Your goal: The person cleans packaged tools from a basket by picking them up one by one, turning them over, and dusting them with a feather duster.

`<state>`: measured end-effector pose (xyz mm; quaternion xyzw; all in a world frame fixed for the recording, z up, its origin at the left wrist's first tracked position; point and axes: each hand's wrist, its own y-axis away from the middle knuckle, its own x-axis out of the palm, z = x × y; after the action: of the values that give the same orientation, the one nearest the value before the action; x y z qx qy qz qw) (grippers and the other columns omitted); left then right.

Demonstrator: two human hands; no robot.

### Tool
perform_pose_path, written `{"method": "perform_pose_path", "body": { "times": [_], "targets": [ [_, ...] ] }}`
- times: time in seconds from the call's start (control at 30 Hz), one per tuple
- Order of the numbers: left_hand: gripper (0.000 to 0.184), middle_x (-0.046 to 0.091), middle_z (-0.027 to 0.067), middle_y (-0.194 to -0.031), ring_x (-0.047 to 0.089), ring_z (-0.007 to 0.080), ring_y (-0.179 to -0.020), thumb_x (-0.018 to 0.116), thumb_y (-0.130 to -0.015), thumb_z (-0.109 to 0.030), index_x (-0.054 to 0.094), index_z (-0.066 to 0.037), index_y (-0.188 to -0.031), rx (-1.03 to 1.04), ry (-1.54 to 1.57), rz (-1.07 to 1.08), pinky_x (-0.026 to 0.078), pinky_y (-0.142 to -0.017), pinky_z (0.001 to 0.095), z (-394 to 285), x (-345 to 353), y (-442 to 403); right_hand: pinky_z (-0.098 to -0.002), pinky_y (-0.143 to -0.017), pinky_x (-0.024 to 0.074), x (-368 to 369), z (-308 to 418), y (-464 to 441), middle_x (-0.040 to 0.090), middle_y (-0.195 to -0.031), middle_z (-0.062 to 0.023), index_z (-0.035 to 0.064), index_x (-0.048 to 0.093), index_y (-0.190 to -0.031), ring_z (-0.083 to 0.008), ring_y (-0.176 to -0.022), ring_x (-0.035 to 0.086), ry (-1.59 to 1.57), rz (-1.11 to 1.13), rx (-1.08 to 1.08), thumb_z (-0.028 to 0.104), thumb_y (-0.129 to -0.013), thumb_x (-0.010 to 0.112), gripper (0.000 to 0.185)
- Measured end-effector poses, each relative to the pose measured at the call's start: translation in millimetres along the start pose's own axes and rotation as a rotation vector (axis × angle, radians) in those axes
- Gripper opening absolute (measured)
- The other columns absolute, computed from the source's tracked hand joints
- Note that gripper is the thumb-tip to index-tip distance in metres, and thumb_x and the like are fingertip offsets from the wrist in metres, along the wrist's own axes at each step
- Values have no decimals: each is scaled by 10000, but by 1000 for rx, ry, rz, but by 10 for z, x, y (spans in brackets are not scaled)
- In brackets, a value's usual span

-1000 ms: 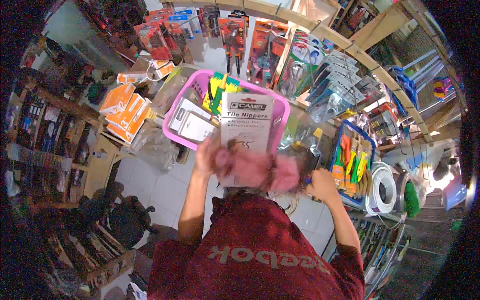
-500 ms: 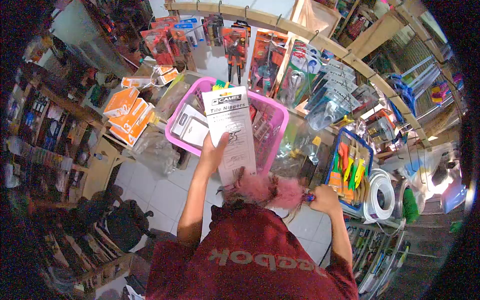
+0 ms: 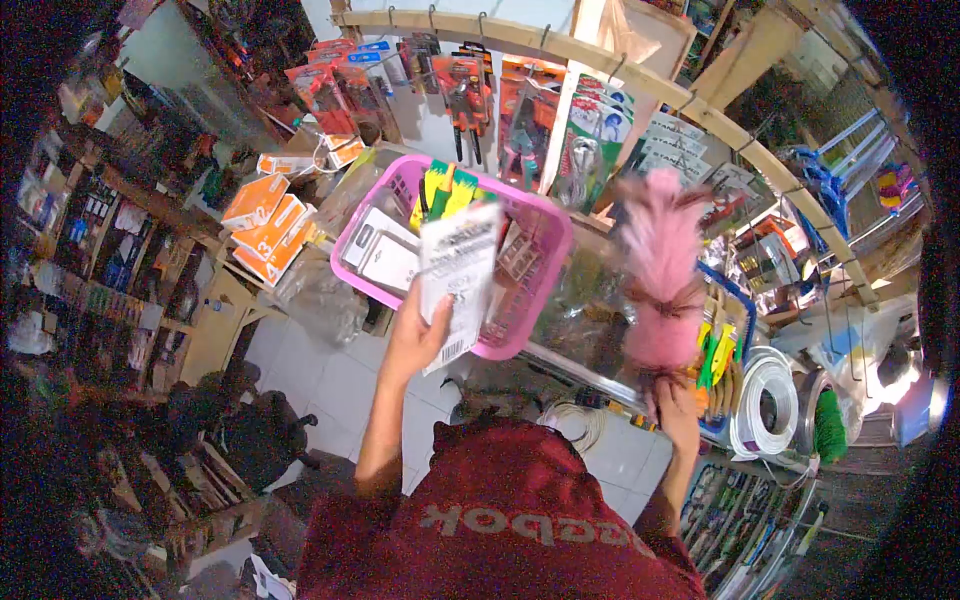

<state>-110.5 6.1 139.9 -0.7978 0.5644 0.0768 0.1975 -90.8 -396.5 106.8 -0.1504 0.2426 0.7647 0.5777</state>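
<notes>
My left hand is closed on the lower left edge of a white tile nippers package, its thumb across the printed face. The package is tilted and a little blurred above the near side of a pink plastic basket. Inside the basket lie yellow-and-green brushes and a white boxed item. Over on the right, my right hand is wrapped round the handle end of a pink feather duster. The duster stands upright, smeared by motion, in front of a blue basket of paintbrushes.
Carded tools hang from a wooden rail along the back. Orange boxes sit left of the pink basket. A coil of white cable stands at the right. Tiled floor shows below.
The feather duster has swung from lying across my front to upright at the right. My left hand has lowered and tilted the package, uncovering the brushes in the basket.
</notes>
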Motion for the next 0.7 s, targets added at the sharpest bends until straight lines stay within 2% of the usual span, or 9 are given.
{"method": "perform_pose_path", "body": {
  "times": [0.07,0.1,0.2,0.23,0.33,0.43,0.53,0.63,0.7],
  "targets": [
    [370,589,220,-1003,594,286,-917,519,-873,-114,426,47,-1192,-76,-112,142,439,-796,335,-75,127,119,-260,-562,424,107,234,46,497,-764,-13,34,568,-954,-126,-653,477,-66,14,30,153,-818,611,185],
    [401,576,268,-982,592,366,-903,528,-865,-127,416,49,-1208,61,-179,156,442,-778,369,-117,193,158,-244,-450,338,268,249,65,479,-622,-19,12,545,-783,-92,-508,434,-410,-115,-29,101,-871,512,130],
    [425,570,280,-1015,577,389,-947,523,-868,-132,403,47,-1235,40,-238,229,436,-808,384,-204,348,267,-295,-493,388,288,172,-1,504,-628,-22,7,570,-837,-128,-531,465,-119,17,-211,98,-841,552,93],
    [449,560,288,-1040,565,417,-953,513,-870,-129,382,27,-1270,138,-275,201,441,-813,407,-194,386,295,-333,-547,422,266,502,44,507,-631,-51,7,586,-884,-185,-540,489,-86,-73,-368,113,-802,600,135],
    [466,552,284,-1059,556,435,-945,518,-861,-113,373,1,-1289,93,-297,210,453,-795,423,-175,418,392,-370,-686,475,76,371,-110,644,-861,-146,37,621,-919,-290,-761,603,225,186,-233,160,-769,640,195],
    [486,555,276,-1048,560,440,-903,535,-833,-75,378,-19,-1289,106,-311,166,461,-758,440,-176,410,442,-341,-563,423,52,386,-144,536,-619,-119,-11,595,-797,-263,-546,504,284,-151,-268,152,-771,642,172],
    [506,563,269,-1028,573,423,-873,549,-803,-33,384,-23,-1281,11,-287,193,460,-739,445,-162,389,478,-342,-544,413,36,454,-110,559,-600,-114,-18,593,-751,-257,-539,517,164,-14,-309,151,-768,647,179],
    [523,563,255,-1031,580,409,-851,556,-784,-15,385,-28,-1278,29,-405,222,457,-722,451,-173,353,506,-322,-517,394,74,429,-190,550,-579,-106,-17,599,-739,-239,-513,503,94,157,-510,128,-763,646,155],
    [517,560,245,-1043,580,404,-856,554,-784,-14,386,-26,-1272,32,-372,204,458,-724,449,-237,340,487,-384,-630,446,26,439,-229,615,-746,-133,14,610,-838,-321,-688,566,178,147,-337,150,-751,646,165]
  ]
}}
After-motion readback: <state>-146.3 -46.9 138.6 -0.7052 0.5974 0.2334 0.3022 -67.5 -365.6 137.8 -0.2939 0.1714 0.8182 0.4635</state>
